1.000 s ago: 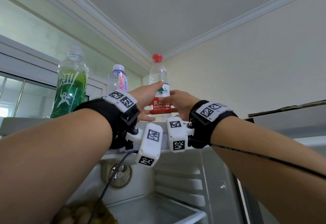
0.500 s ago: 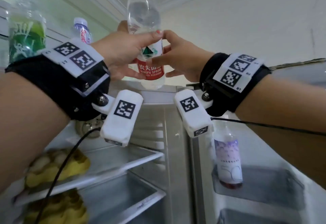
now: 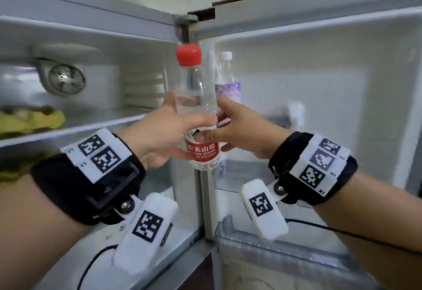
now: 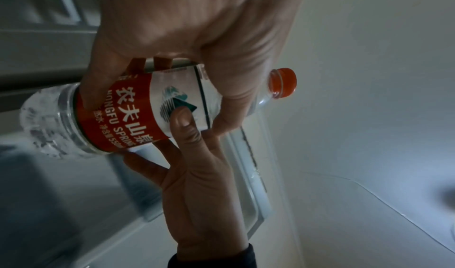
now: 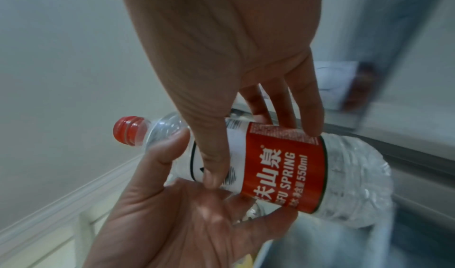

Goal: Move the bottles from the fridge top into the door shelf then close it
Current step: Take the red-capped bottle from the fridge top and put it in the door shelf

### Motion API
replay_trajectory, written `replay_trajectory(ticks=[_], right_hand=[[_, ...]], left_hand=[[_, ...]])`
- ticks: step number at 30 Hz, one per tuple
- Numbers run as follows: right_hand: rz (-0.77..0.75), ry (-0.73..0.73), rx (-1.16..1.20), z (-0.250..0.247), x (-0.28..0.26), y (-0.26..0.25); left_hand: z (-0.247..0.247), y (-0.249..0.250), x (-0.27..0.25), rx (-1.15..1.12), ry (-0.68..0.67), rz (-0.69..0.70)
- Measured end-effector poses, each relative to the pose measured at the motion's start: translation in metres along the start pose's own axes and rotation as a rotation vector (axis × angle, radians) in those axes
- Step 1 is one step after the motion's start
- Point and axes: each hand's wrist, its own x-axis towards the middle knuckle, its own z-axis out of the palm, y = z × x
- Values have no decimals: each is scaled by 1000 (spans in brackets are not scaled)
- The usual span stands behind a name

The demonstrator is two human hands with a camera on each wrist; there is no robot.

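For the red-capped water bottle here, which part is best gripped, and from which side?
Grip the red-capped water bottle at its labelled midsection, from the sides, as the left hand and right hand do: it is upright, and the straight-sided label band gives curled fingers purchase.

— What is standing in the way on the door shelf (image 3: 262,170)?
— A purple-labelled bottle (image 3: 227,84) is occupying its left end, and a white clip (image 3: 295,116) seems to be sitting further right.
— Where is room showing?
— Between them the shelf is lying open.
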Motion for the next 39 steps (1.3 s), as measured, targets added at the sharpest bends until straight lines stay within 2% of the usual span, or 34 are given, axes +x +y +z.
replay_trajectory(ticks=[6,9,15,17,21,30,35,39], right_hand=[[147,-4,105,30,-30,95],[162,13,111,38,-43,128],[148,83,-81,55,-63,191],[148,107,-83,61,-69,212],[222,153,-7,71,-83,245],[462,190,-85,67,-85,304],[585,111,-94,63,-72,310],[621,140,-78,62,-61,311]], left_hand=[[40,-86,-2,-28,2,-130],[55,-114,-4,3,-1,-159],[75,-142,-7,50,-103,-212],[79,-148,-6,63,-125,-241],[90,-169,0,56,-74,-333],[114,-209,19,-38,-19,-421],[121,-213,32,-1,-65,-473],[123,-212,41,-46,-62,-486]])
